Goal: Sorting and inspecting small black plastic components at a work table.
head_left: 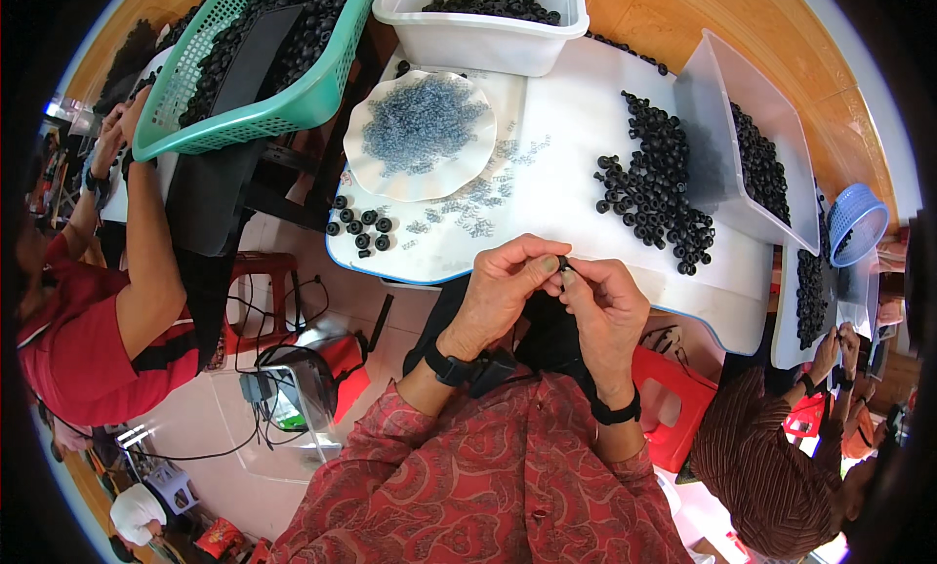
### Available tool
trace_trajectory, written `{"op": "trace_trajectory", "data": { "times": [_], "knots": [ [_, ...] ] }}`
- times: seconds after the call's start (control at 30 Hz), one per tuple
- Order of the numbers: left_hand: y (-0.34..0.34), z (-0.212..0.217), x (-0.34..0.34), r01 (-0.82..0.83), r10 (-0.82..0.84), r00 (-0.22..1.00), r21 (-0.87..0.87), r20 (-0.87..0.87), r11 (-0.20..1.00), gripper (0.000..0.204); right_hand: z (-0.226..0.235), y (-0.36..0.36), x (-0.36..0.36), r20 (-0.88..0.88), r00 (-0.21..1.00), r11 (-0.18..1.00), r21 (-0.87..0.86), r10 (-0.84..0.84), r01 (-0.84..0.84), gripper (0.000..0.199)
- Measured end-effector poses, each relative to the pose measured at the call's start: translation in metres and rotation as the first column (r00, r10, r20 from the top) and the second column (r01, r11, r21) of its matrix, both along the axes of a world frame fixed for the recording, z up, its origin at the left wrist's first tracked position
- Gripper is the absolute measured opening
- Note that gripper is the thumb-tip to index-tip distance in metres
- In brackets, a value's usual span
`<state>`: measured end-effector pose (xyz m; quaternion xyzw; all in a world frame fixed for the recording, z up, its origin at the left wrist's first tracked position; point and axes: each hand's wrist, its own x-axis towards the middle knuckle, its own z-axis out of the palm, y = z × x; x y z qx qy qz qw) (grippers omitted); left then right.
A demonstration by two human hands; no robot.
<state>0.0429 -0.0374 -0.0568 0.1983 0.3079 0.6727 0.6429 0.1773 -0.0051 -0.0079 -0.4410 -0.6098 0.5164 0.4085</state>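
My left hand (500, 289) and my right hand (607, 315) meet over the table's near edge, fingertips together. Pinched between them is a small black plastic part (563, 263), mostly covered by thumbs and fingers. Beyond the left hand, small clear springs (475, 205) lie scattered beside a white scalloped plate (363, 164) that holds a heap of the same springs (420, 120). Several black round caps (368, 217) stand in a loose group at the table's left. Past my right hand is a spread pile of black ring-like parts (659, 174).
A white tub (478, 45) of black parts stands at the back; a clear bin (781, 208) lies tipped at the right. A green basket (278, 125) is at the upper left. Co-workers sit left (117, 330) and right (771, 457). Cables (259, 408) hang near a red stool (673, 408).
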Motion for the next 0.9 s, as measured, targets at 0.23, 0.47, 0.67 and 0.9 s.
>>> {"op": "trace_trajectory", "data": {
  "times": [0.23, 0.47, 0.67, 0.9],
  "knots": [
    [-0.001, 0.0, 0.0, -0.044, 0.045, 0.997, 0.012, -0.062, 0.999, 0.021, -0.005, 0.001, 0.001, 0.032, 0.999, 0.995, 0.102, 0.017, -0.02, 0.01],
    [-0.002, -0.006, -0.003, -0.059, 0.061, 0.993, 0.031, -0.099, 0.998, 0.017, 0.004, 0.006, 0.002, 0.24, 0.97, 0.936, 0.334, 0.03, -0.111, 0.015],
    [-0.002, 0.0, -0.008, -0.082, 0.092, 0.975, 0.054, -0.204, 0.995, 0.017, 0.004, 0.01, 0.0, 0.255, 0.966, 0.931, 0.338, 0.05, -0.137, 0.014],
    [0.004, 0.004, -0.016, -0.078, 0.082, 0.954, 0.025, -0.289, 0.997, 0.017, 0.001, 0.016, -0.006, 0.22, 0.974, 0.936, 0.332, 0.046, -0.12, 0.015]
  ]
}}
